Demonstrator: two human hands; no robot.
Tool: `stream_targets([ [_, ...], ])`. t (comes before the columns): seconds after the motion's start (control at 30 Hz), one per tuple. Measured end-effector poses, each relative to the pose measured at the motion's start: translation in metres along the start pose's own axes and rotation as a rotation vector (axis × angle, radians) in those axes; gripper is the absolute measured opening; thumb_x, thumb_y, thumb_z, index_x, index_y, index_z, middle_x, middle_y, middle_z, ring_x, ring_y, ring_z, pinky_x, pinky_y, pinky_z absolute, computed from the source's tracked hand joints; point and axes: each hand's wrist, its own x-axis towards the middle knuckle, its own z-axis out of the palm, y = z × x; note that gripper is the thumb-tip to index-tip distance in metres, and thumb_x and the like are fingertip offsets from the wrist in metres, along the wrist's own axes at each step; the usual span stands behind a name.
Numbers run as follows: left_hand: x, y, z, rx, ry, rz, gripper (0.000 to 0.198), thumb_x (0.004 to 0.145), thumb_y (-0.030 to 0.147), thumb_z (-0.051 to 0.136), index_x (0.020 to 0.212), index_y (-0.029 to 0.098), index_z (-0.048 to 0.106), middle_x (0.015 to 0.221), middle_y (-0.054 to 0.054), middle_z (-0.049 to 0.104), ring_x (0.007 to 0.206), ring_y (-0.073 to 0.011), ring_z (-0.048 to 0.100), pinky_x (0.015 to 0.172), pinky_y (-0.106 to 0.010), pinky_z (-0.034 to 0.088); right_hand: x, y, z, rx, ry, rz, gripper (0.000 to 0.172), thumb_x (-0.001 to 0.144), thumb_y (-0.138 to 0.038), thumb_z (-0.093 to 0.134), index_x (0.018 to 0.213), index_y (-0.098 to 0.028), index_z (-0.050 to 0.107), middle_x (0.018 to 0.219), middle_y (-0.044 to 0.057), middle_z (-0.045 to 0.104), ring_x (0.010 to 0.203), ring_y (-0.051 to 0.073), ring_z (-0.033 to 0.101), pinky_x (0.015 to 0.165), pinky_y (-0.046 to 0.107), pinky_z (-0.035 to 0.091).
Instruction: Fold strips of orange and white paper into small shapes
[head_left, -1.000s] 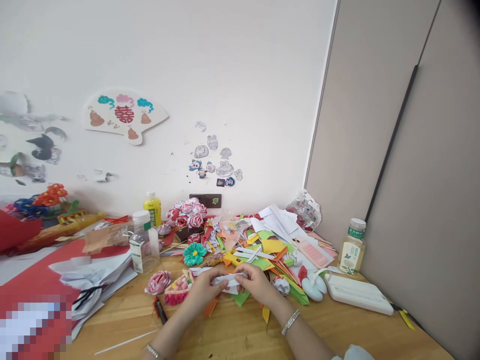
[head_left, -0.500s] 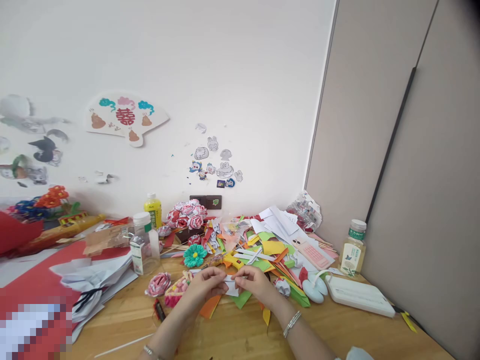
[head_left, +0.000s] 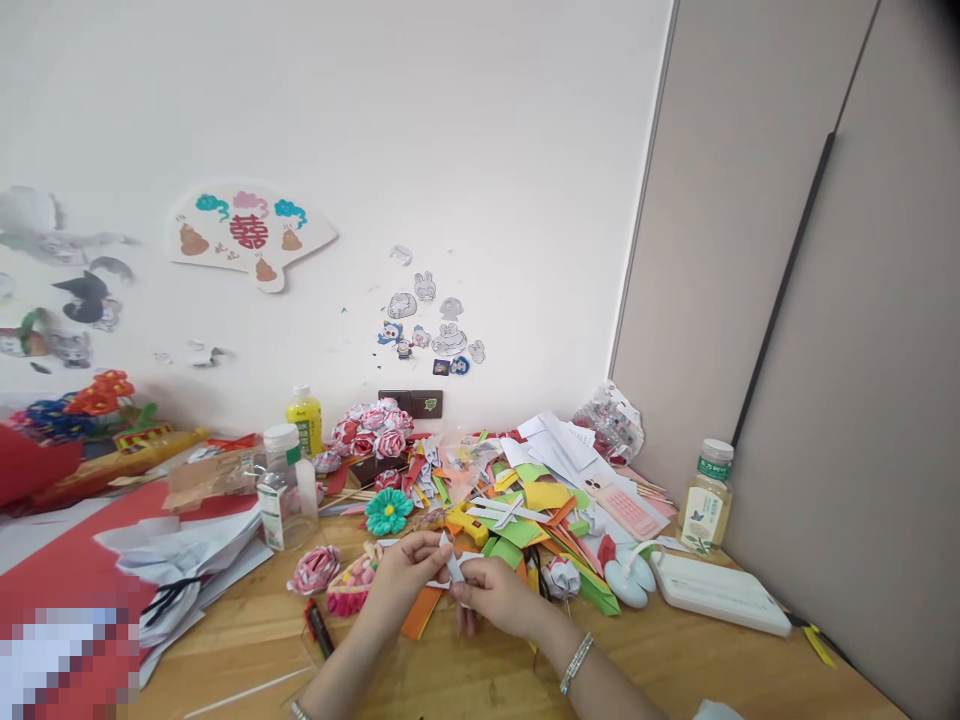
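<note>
Between both hands is a small folded piece of white paper (head_left: 451, 562), one narrow strip of it standing up between the fingertips. My left hand (head_left: 411, 572) pinches its left side with thumb and forefinger. From the other side my right hand (head_left: 491, 590) grips it, the lower fingers curled below. Just behind the hands lies a yellow glue gun (head_left: 466, 524) among paper scraps. To the left of my left hand sit a pink box of small pieces (head_left: 351, 585) and a striped paper rose (head_left: 315, 570). An orange paper strip (head_left: 422, 612) lies beneath the hands.
Coloured paper scraps (head_left: 525, 500) heap behind the hands. A white power bank-like block (head_left: 720, 592) and a drink bottle (head_left: 705, 497) stand right. A clear bottle (head_left: 281, 490), a teal flower (head_left: 388, 511) and a black-and-red pen (head_left: 319, 628) are left.
The white paper has turned from lying flat between the fingertips to having a strip upright. My right hand has rotated, its fingers curling lower, and the left has shifted slightly.
</note>
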Motion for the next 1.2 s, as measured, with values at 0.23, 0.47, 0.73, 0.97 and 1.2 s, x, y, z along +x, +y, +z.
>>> stream_targets([
  [0.23, 0.001, 0.0, 0.001, 0.032, 0.015, -0.011, 0.034, 0.052, 0.046, 0.065, 0.06, 0.013, 0.061, 0.045, 0.002, 0.058, 0.043, -0.0097, 0.05, 0.047, -0.022, 0.043, 0.0, 0.001, 0.0, -0.071, 0.043, 0.028, 0.02, 0.077, -0.033, 0.045, 0.066, -0.016, 0.046, 0.048, -0.005, 0.051, 0.04, 0.007, 0.046, 0.041, 0.017, 0.037],
  [0.47, 0.009, -0.018, -0.005, -0.064, -0.025, -0.107, 0.036, 0.056, 0.047, 0.062, 0.064, 0.012, 0.06, 0.044, 0.002, 0.055, 0.042, -0.0091, 0.05, 0.047, -0.022, 0.043, -0.001, 0.002, 0.004, -0.128, 0.067, -0.015, 0.016, 0.077, -0.027, 0.046, 0.066, -0.015, 0.047, 0.048, -0.005, 0.049, 0.041, 0.007, 0.046, 0.04, 0.016, 0.036],
  [0.73, 0.001, -0.007, 0.001, 0.159, 0.055, 0.07, 0.032, 0.061, 0.046, 0.057, 0.055, 0.014, 0.056, 0.04, 0.003, 0.055, 0.04, -0.0097, 0.049, 0.044, -0.02, 0.039, -0.001, 0.001, 0.007, -0.134, 0.048, 0.01, 0.013, 0.077, -0.026, 0.046, 0.071, -0.015, 0.047, 0.05, -0.004, 0.05, 0.041, 0.007, 0.046, 0.041, 0.017, 0.036],
  [0.97, -0.002, -0.005, 0.005, 0.165, 0.084, 0.088, 0.031, 0.062, 0.046, 0.056, 0.055, 0.016, 0.054, 0.039, 0.005, 0.053, 0.04, -0.0094, 0.048, 0.045, -0.019, 0.037, -0.001, 0.0, 0.005, -0.176, 0.05, 0.009, 0.013, 0.077, -0.022, 0.043, 0.068, -0.016, 0.048, 0.047, -0.005, 0.047, 0.039, 0.007, 0.044, 0.037, 0.015, 0.032],
  [1.2, -0.002, -0.005, 0.003, 0.17, 0.133, 0.142, 0.031, 0.063, 0.047, 0.055, 0.056, 0.016, 0.051, 0.04, 0.005, 0.048, 0.04, -0.0096, 0.045, 0.044, -0.02, 0.035, 0.0, 0.0, 0.009, -0.193, 0.059, 0.036, 0.02, 0.079, -0.027, 0.042, 0.062, -0.016, 0.042, 0.044, -0.006, 0.044, 0.037, 0.006, 0.041, 0.036, 0.015, 0.029],
])
